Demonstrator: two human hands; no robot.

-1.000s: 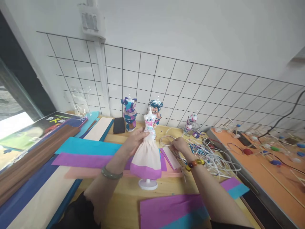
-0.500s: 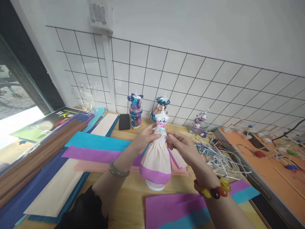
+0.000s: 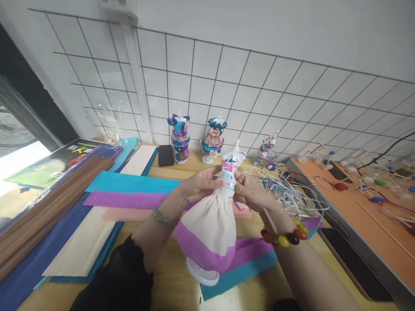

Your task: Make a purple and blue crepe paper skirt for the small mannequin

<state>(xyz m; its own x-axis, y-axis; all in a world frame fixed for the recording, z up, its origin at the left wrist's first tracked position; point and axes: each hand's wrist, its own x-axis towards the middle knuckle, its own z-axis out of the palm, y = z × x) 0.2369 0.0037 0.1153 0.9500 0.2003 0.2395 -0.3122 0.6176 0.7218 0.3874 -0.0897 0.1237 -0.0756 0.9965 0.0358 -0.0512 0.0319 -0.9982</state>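
Note:
A small white dress form (image 3: 231, 160) leans to the right in front of me, its round base (image 3: 201, 273) tilted. It wears a bodice with pink, teal and white patches and a gathered cream skirt (image 3: 209, 224) with a purple hem. On the left of the waist, my left hand (image 3: 202, 185) pinches the form between thumb and fingers. My right hand (image 3: 250, 189) is closed at the other side of the waist, its fingertips against the bodice. Whether a thin strip lies in the right fingers cannot be made out.
Behind stand three dressed forms: a blue-purple one (image 3: 180, 140), a peach-teal one (image 3: 214, 138) and a leaning one (image 3: 267, 147). Crepe paper sheets (image 3: 129, 183) lie left. Tangled strips (image 3: 292, 194) lie right, beside an orange board (image 3: 363, 194). Phones (image 3: 166, 155) (image 3: 353, 263) rest on the table.
My right hand has come from the strips to the form's waist. The dress form has been lifted and tilted, leaning right. My view has shifted, showing a phone at the right.

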